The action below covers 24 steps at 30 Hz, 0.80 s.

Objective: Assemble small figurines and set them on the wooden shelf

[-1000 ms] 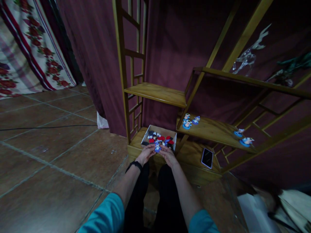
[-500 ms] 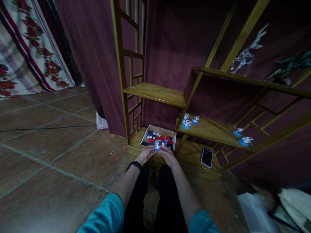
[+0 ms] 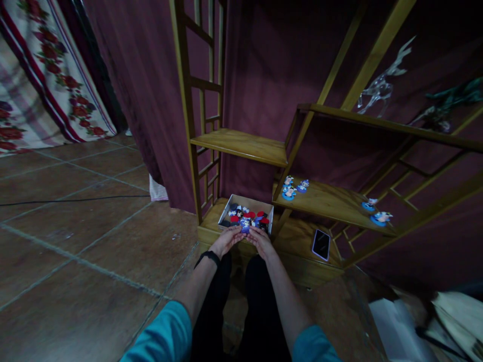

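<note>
Between my left hand (image 3: 228,240) and my right hand (image 3: 261,240) is a small purple-and-white figurine (image 3: 245,225), pinched by the fingers of both. It is held in front of the near side of a shallow white cardboard box (image 3: 260,205). Inside the box lie several small figurines in red, black, purple and white, partly covered by my hands. On the shelf to the right, a purple-based figurine (image 3: 303,186) stands beside blue-based ones (image 3: 289,193). Farther right on that shelf are two more blue-based figurines (image 3: 381,217).
The wooden shelf unit (image 3: 241,146) has uprights and a raised shelf above the box. A phone (image 3: 321,245) lies on the lower board. A clear deer ornament (image 3: 379,90) stands on the upper right shelf. A white bag (image 3: 458,322) rests on the floor at right.
The figurine has shifted or tilted slightly between my fingers. Both hands stay in nearly the same place in front of the box.
</note>
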Available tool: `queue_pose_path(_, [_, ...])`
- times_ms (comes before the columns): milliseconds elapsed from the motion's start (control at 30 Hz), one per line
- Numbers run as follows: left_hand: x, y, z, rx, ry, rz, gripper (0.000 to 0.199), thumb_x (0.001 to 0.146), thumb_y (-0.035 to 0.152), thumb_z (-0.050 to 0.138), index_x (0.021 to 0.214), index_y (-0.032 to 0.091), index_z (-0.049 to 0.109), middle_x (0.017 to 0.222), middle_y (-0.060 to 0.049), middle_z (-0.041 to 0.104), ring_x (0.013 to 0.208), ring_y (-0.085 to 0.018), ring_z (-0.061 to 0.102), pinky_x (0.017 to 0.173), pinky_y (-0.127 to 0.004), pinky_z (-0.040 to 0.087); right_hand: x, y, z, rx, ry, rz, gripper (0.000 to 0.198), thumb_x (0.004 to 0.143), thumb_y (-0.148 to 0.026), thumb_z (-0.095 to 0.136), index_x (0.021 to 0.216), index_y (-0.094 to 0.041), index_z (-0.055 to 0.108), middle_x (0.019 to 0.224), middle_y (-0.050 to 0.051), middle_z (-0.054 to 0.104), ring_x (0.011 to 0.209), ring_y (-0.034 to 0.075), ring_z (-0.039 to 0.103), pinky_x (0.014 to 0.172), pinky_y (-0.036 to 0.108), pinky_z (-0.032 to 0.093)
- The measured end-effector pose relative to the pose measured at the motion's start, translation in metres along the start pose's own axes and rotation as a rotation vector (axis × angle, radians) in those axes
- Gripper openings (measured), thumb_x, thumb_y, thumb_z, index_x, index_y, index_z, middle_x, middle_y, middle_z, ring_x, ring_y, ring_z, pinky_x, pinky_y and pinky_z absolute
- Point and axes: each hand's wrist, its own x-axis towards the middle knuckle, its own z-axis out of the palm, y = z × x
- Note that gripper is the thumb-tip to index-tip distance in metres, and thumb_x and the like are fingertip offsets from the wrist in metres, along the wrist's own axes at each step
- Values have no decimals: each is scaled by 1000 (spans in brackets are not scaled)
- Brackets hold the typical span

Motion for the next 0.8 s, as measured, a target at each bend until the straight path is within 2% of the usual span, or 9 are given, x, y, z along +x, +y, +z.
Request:
queue_pose_path(200, [-3,2,2,29,-3,1,15,74,17,65,87,11,60,74,-9,68,64,-13,66,62,-20,52,-1,2,1,-6,35,-9,39,59,-34,76,92,-19,65,71,2,67,68,14,62,71,31,51])
queue_pose_path(567, [-6,2,6,87,51,37,26,74,19,66,98,15,57,68,-4,66,59,-12,65,57,-20,50,10,9,-3,-58,57,-18,33,54,-33,78,80,-17,66,62,-1,63,57,10,58,63,27,49])
queue_pose_path(800, [-7,5,6,120,-19,10,33,78,18,61,110,15,58,71,-6,68,61,-11,65,59,-20,50,11,10,-4,-61,83,-30,34,51,-34,78,77,-17,66,60,-2,61,54,9,56,56,24,48])
